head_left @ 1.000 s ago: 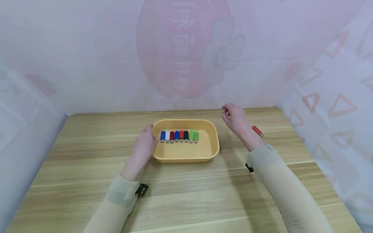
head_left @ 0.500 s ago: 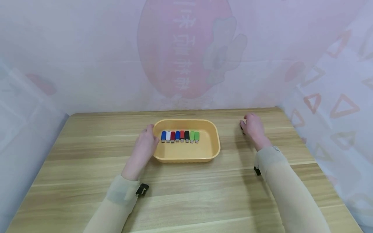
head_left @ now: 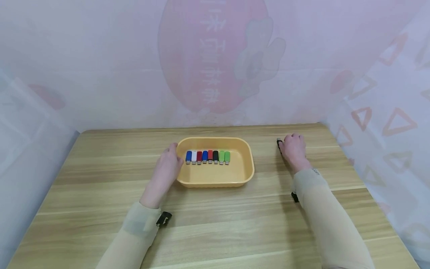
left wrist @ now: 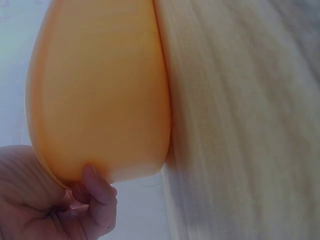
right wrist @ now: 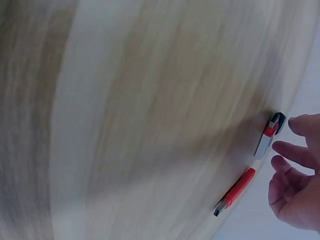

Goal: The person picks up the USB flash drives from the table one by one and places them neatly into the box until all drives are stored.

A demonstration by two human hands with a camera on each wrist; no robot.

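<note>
A yellow tray (head_left: pixel 215 181) stands mid-table with a row of several coloured USB sticks (head_left: pixel 207 157) inside. My left hand (head_left: pixel 166 166) grips the tray's left rim; in the left wrist view its thumb (left wrist: pixel 98 189) curls against the tray's outer wall (left wrist: pixel 100 90). My right hand (head_left: pixel 295 149) lies low over the table, right of the tray. In the right wrist view its fingers (right wrist: pixel 295 152) are spread loosely beside a grey-and-red stick with a black loop (right wrist: pixel 266 139) and a red stick (right wrist: pixel 236 190), touching neither. In the head view only the looped stick's end (head_left: pixel 279 142) shows.
The wooden table (head_left: pixel 215 224) is ringed by a pale printed curtain (head_left: pixel 215 74) at the back and both sides. The table's right edge (head_left: pixel 349 164) runs close to my right hand. Black wrist clips (head_left: pixel 163 218) sit on both sleeves.
My right hand has moved from above the tray's far right corner rightward and down to the table, covering the red stick in the head view. The left hand and tray stayed put.
</note>
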